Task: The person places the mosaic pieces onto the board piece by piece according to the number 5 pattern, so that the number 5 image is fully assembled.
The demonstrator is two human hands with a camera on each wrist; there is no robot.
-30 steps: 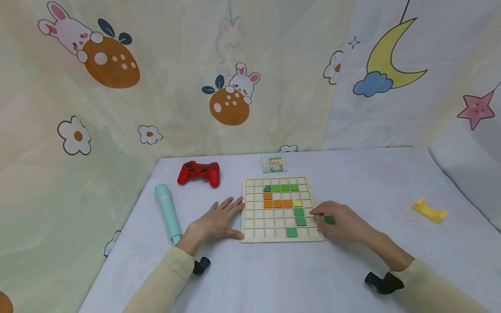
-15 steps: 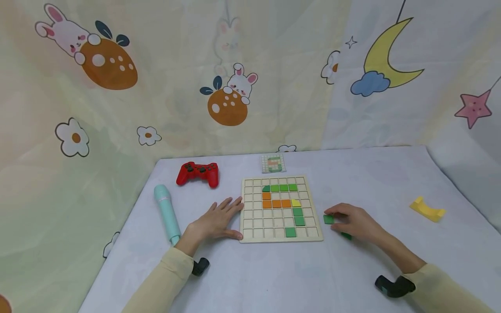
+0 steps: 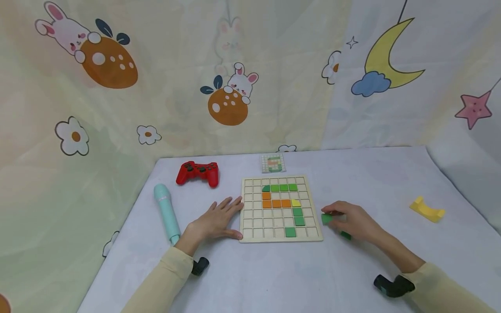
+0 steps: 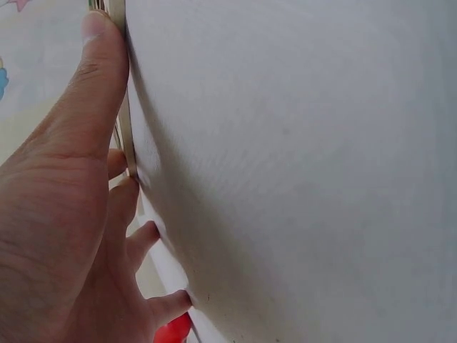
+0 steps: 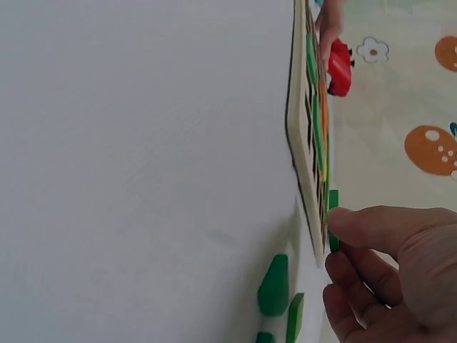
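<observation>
A pale wooden grid board (image 3: 252, 221) lies on the table, with green, orange and yellow tiles set in some of its squares. Along its left edge rests my left hand (image 3: 217, 221), fingers spread, the thumb at the near corner. In the left wrist view the thumb (image 4: 93, 78) lies against the board's side. Just right of the board, my right hand (image 3: 354, 221) pinches a green square tile (image 3: 326, 218) between thumb and fingers. The right wrist view shows this tile held edge-on, with more green pieces (image 5: 273, 286) on the cloth below the hand.
Behind the board lies a small pattern card (image 3: 273, 163). A red game controller (image 3: 198, 173) and a turquoise microphone-shaped toy (image 3: 167, 211) are at the left. Far right is a yellow curved block (image 3: 428, 210). A printed curtain (image 3: 282, 100) closes off the back.
My right hand has drawn back from the board's right edge and taken up a green tile beside it, shifting it slightly left. The left hand stays put.
</observation>
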